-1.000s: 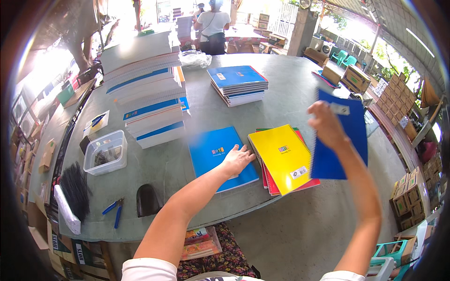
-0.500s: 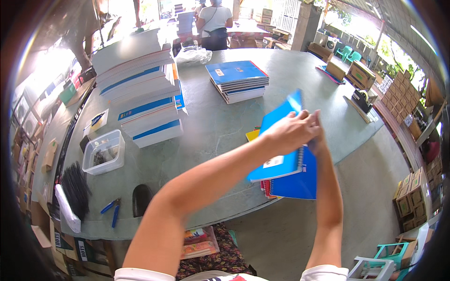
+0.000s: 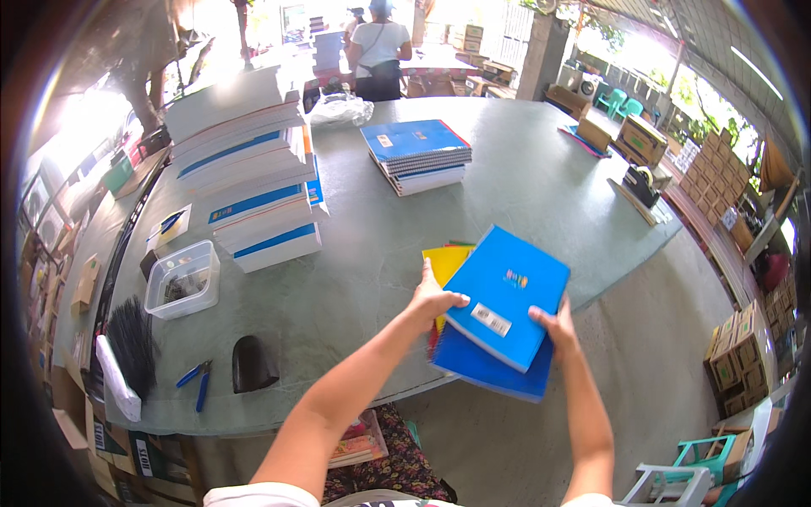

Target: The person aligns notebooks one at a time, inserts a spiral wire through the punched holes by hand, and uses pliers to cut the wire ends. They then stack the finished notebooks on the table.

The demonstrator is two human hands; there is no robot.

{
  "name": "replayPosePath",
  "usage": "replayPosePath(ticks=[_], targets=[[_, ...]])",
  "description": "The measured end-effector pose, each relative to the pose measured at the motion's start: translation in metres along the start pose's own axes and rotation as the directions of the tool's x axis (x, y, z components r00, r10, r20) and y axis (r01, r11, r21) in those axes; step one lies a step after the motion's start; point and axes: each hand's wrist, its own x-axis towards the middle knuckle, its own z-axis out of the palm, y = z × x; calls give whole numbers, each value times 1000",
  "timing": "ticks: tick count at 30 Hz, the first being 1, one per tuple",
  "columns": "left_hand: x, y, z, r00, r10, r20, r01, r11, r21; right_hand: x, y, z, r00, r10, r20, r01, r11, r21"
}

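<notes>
A light blue notebook (image 3: 528, 283) is between my hands, its cover up and set at a slant. My left hand (image 3: 437, 296) grips the left edge, thumb on the cover. On the opposite edge, my right hand (image 3: 555, 327) has its thumb on top and its other fingers hidden below. Beneath lies a dark blue notebook (image 3: 486, 376) jutting past the table's front edge. A yellow notebook (image 3: 439, 260) and a strip of red show at the left of this pile. Whether the light blue notebook rests fully on the others, I cannot tell.
Spiral notebooks (image 3: 418, 152) are stacked ahead, with a tall stack of bound pages (image 3: 236, 160) to their left. At left are a plastic tub (image 3: 182, 279), black bristle-like strands (image 3: 131, 351), blue-handled pliers (image 3: 201, 384) and a dark curved piece (image 3: 252, 365). A tape dispenser (image 3: 644, 183) stands right.
The light blue notebook has come down from a raised, tilted position. My hands, close together at its coil edge before, are now apart on opposite edges.
</notes>
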Motion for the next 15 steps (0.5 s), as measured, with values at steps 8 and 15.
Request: replayPosePath(ticks=[8, 15], targets=[[-54, -40, -53, 867, -142, 477, 201, 977, -76, -129, 42, 29, 867, 434, 244, -488, 649, 583], [-121, 24, -80, 894, 370, 252, -320, 922, -220, -118, 10, 59, 981, 155, 115, -193, 760, 621]])
